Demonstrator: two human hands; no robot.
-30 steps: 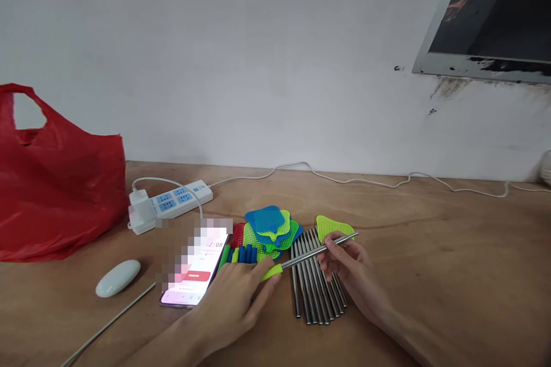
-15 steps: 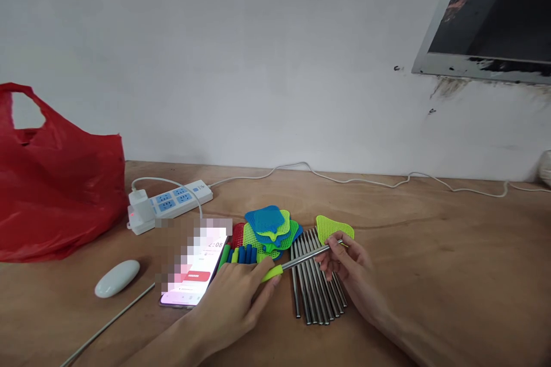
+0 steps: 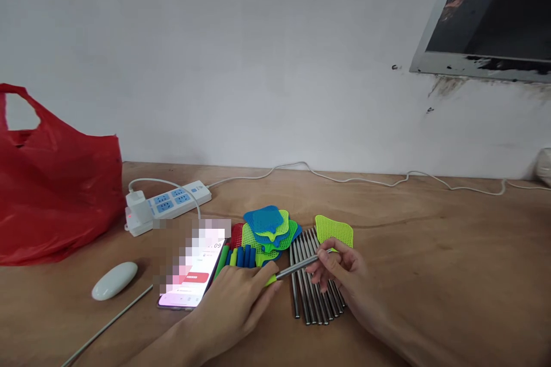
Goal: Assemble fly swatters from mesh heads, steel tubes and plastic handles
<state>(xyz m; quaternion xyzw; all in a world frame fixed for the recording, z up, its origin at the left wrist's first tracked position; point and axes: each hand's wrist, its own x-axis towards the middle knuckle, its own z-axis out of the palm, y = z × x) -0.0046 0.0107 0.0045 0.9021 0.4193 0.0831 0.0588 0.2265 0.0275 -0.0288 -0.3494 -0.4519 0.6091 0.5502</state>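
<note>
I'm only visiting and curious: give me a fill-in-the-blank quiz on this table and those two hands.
1. The plastic bag on the wooden table is ____.
2. The top mesh piece of the stack is ____.
3. The left hand and right hand hold ____ metal rod between them.
4. The lit phone lies on the left hand's ____ side.
Missing words: red; blue; one; left.

A red plastic bag slumps at the far left of the wooden table; right of it lies a white power strip, its cable trailing along the wall; nearer, a lit phone and a pale oval object, perhaps a mouse.
</note>
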